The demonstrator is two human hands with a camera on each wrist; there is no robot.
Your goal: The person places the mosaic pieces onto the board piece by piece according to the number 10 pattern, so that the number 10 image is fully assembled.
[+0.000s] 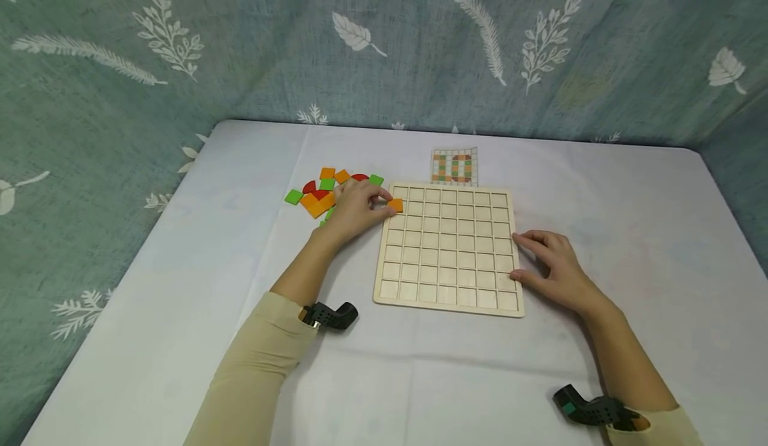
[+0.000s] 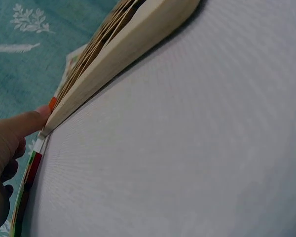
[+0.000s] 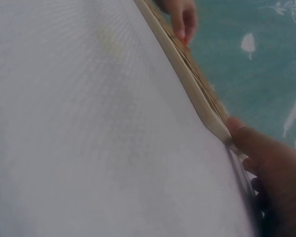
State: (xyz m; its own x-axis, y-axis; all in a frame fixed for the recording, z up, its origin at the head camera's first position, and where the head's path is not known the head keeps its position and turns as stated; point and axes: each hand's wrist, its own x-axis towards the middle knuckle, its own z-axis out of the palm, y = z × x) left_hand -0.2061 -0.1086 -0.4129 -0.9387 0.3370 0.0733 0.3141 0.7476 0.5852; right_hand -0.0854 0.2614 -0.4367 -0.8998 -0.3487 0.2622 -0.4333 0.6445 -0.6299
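In the head view my left hand point(image 1: 355, 210) pinches an orange square tile point(image 1: 395, 205) between thumb and fingers. The tile is at the left column of a wooden grid board point(image 1: 448, 249), near its upper left corner; whether it is seated in a cell I cannot tell. My right hand point(image 1: 558, 269) touches the board's right edge with thumb and forefinger spread apart. In the right wrist view the thumb of my right hand point(image 3: 274, 170) lies against the board's edge point(image 3: 197, 106). The left wrist view has my left hand point(image 2: 10, 148) beside the board's rim point(image 2: 103, 79).
Left of the board lies a loose pile of tiles, with green squares point(image 1: 293, 197), orange squares point(image 1: 327, 173) and red rounded pieces point(image 1: 309, 187), partly behind my left hand. A small printed pattern card point(image 1: 454, 166) lies beyond the board. White cloth point(image 1: 384, 379) covers the table.
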